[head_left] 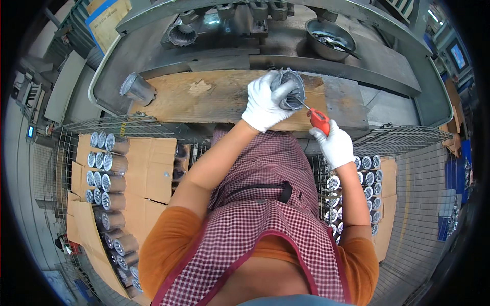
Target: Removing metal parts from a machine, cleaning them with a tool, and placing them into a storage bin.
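My left hand (268, 102), in a white glove, grips a grey metal cup-shaped casting (298, 90) above the wooden board (214, 92). Its open, rough-rimmed end is tilted toward the right. A red-handled tool (319, 121) with a thin metal shaft is held in my gloved right hand (334, 145). The shaft's tip reaches the casting's mouth; how far inside it goes I cannot tell. Toward the board's left end another grey casting (139, 89) lies on its side.
Behind the board stand a metal bowl (331, 43) of small pieces and a further casting (182, 35) on the machine bed. Stacked castings fill a cardboard-lined wire basket (148, 168) at left. More castings (368, 178) stand in rows at right, beside wire mesh.
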A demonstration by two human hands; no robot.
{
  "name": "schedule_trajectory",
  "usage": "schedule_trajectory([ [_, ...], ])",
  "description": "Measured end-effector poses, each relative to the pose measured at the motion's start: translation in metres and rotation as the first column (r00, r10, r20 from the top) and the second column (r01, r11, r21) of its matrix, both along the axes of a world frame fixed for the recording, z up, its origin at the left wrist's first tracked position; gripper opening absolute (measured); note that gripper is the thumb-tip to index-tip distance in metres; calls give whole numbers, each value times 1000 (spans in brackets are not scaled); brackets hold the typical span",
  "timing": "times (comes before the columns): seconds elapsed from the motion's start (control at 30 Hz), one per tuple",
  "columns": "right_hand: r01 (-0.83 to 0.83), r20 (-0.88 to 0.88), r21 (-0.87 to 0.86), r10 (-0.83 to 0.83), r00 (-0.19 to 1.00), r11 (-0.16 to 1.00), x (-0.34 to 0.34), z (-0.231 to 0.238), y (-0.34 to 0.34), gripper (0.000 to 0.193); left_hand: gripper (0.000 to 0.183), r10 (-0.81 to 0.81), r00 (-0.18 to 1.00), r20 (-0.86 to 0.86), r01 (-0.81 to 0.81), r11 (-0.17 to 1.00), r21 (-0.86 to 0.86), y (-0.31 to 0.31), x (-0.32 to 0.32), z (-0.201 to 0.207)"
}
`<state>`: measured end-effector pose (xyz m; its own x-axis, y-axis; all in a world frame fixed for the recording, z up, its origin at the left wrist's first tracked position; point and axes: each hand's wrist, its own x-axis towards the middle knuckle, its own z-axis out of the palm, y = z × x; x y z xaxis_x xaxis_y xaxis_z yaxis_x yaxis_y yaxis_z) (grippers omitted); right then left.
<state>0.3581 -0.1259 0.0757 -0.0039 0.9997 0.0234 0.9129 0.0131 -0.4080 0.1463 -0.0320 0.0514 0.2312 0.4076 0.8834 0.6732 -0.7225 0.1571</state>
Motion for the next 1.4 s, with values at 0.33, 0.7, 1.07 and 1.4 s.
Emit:
schedule_trajectory([
  [0.33,38,-147,-31,-42,988,999,0,-10,4,59,67,33,999,22,-34,998,45,-5,0,-3],
  [0.7,-125,-182,-2,122,976,992,5,9,-6,62,65,65,997,52,-67,997,34,-4,-1,-9],
  [1.07,-158,-108,-171,141,984,973,28,46,-10,62,69,32,999,0,-32,999,26,-1,-3,-9],
  [1.4,667,-681,443,-259,685,600,215,21,48,45,71,40,923,382,194,810,-554,11,-73,-9],
])
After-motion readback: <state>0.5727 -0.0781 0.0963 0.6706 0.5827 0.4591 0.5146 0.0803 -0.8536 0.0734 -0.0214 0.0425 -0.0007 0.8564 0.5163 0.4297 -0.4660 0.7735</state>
